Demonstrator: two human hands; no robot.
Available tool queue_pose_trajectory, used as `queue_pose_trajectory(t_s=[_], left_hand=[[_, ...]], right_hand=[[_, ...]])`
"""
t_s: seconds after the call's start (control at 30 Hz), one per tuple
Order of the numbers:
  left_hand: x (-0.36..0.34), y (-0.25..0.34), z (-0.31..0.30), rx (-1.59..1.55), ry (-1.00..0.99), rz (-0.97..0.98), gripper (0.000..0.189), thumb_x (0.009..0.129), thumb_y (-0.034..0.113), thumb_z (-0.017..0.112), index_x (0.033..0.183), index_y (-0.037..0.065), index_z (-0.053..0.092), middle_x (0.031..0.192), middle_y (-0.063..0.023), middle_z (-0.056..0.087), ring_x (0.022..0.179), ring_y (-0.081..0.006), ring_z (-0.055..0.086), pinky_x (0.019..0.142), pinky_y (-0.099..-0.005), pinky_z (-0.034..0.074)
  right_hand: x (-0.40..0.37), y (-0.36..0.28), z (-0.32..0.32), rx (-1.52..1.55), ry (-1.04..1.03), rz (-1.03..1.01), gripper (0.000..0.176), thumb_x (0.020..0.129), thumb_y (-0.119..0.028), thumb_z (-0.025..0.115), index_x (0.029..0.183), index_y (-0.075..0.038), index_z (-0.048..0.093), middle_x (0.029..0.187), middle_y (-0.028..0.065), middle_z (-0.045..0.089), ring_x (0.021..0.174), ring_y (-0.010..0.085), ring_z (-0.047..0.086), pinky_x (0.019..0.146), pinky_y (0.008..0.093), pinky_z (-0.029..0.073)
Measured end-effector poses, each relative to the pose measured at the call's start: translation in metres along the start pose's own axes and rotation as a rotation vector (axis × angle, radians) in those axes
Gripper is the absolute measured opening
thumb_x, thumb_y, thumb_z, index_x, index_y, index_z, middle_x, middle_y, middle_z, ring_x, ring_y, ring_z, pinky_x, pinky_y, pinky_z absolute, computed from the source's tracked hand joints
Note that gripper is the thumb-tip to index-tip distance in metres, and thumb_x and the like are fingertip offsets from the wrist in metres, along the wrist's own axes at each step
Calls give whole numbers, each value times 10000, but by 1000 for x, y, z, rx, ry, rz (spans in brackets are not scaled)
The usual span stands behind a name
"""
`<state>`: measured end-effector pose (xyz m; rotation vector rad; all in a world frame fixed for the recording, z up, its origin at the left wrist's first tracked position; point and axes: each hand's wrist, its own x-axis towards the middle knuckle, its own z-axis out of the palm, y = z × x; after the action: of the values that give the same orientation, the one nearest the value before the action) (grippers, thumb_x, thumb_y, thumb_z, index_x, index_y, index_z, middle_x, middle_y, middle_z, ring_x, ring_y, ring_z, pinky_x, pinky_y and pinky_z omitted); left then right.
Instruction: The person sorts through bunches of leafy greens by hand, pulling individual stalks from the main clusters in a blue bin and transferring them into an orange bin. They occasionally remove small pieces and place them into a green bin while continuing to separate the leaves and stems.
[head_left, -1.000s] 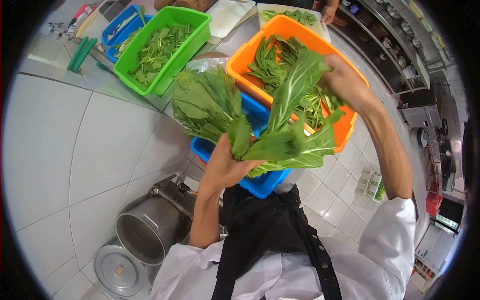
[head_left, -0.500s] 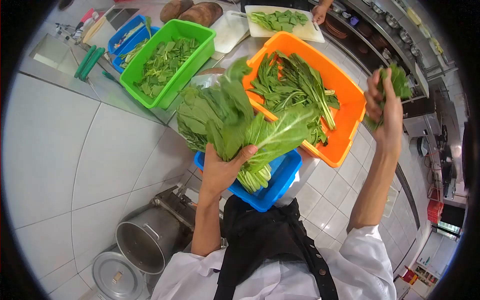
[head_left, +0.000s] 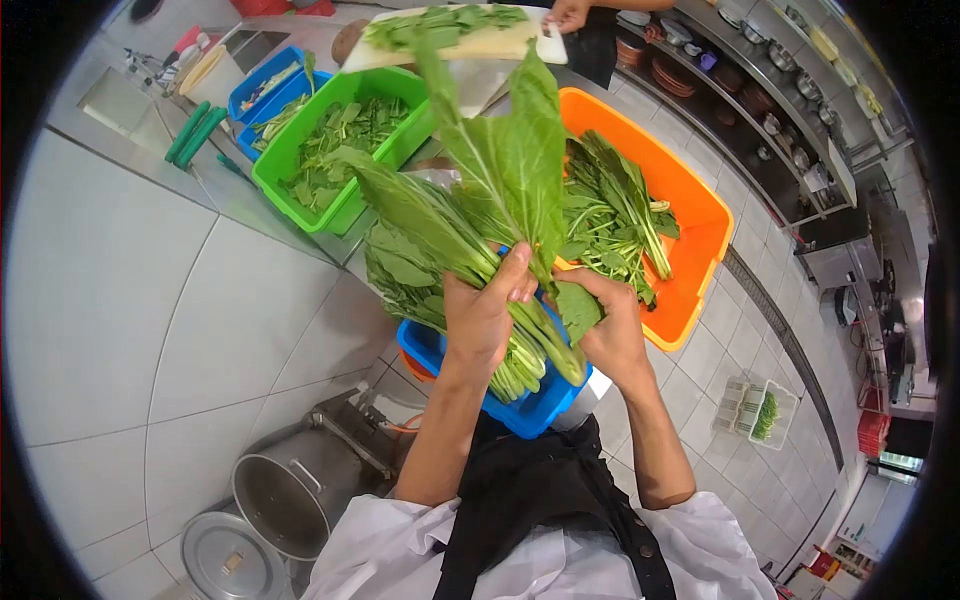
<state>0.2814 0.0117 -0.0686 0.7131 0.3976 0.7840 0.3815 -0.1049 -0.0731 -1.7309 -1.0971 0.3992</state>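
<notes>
Head view has your left hand [head_left: 483,322] wrapped round a bunch of greens [head_left: 505,180], its fingers closed tight on the stalks just above their cut ends. The bunch's long axis runs from those pale cut ends, low and toward your body over the near blue tub [head_left: 540,412], up and away to the leaf tips. The tips fan out in front of the green tub [head_left: 295,205] and the orange tub [head_left: 700,215].

Your right hand [head_left: 612,338] sits just beside the left, on the bunch's right flank. Its fingers are pinched shut on a single leaf [head_left: 575,308] at the bunch's edge. Both hands touch the stalks, and the left looks to be carrying the weight.

The tall leaves hide the middle of the worktop [head_left: 130,140] and part of what lies in the orange tub. Your left palm covers the spot where the stalks are gripped, and you cannot tell whether the pinched leaf is joined to the bunch or loose. The near blue tub's inside is almost wholly behind hands and stalks. At the top edge another person's hand [head_left: 570,12] is by a cutting board [head_left: 470,45], cut off by the frame.
</notes>
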Motion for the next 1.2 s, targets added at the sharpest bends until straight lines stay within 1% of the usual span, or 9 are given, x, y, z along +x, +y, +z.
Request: queue_pose_trajectory(t_s=[0.23,0.4,0.43,0.57,0.8,0.87,0.97,1.1,1.2], left_hand=[[2,-16,-7,-158,69,-47,132,903,28,624,859,83,513,730,27,473,579,-70,411,549,-268,367],[-7,-27,-26,-318,64,-100,112,948,150,595,906,74,525,771,-3,506,690,-90,453,641,-279,406],[-5,-31,-36,-264,10,-72,258,991,234,517,1153,33,523,969,-29,543,787,-120,487,746,-289,420],[-9,-32,-56,-349,-24,-144,463,1015,366,365,1289,6,466,1060,-54,535,970,-207,547,958,-416,447],[-13,-28,-69,-237,-167,-188,622,1009,430,331,1422,-35,343,945,-26,526,994,-195,541,974,-423,437],[-14,-22,-75,-224,-208,-181,609,1008,381,389,1436,-46,316,949,-30,546,981,-180,547,944,-411,456],[-23,-5,-65,-108,-111,-195,442,954,120,560,1353,-9,421,1111,-69,585,956,-169,592,860,-340,501],[-22,-5,-73,-64,38,-125,366,940,109,556,1288,17,484,1147,-94,595,1071,-257,601,857,-389,514],[-17,9,-70,-170,-14,-93,346,928,85,558,1265,37,495,1144,-82,593,1080,-249,597,845,-411,522]], right_hand=[[1,-6,-7,8,-186,174,195,767,-25,690,942,18,616,695,105,606,629,155,559,621,300,456],[-14,18,-2,234,-347,297,119,857,-63,648,935,19,610,818,54,638,737,130,548,685,290,454],[-15,15,2,204,-267,373,115,872,-67,641,938,20,605,831,46,641,756,129,555,698,286,457],[-29,20,18,243,-168,434,148,861,-81,692,925,2,587,840,41,643,779,107,580,714,250,464],[-37,22,27,265,-293,451,229,815,-113,759,924,-16,582,791,-12,563,746,87,525,692,243,438],[-36,17,23,287,-361,359,252,813,-132,764,951,-7,593,797,3,576,752,105,527,695,264,440],[-39,12,19,199,-402,308,239,808,-152,771,925,3,632,770,36,593,747,120,530,693,272,439],[-50,20,15,149,-390,284,166,803,-98,762,896,3,668,791,46,641,741,127,570,682,274,459],[-52,21,17,115,-371,177,115,811,-34,729,897,8,665,849,38,668,770,142,617,687,288,494]])
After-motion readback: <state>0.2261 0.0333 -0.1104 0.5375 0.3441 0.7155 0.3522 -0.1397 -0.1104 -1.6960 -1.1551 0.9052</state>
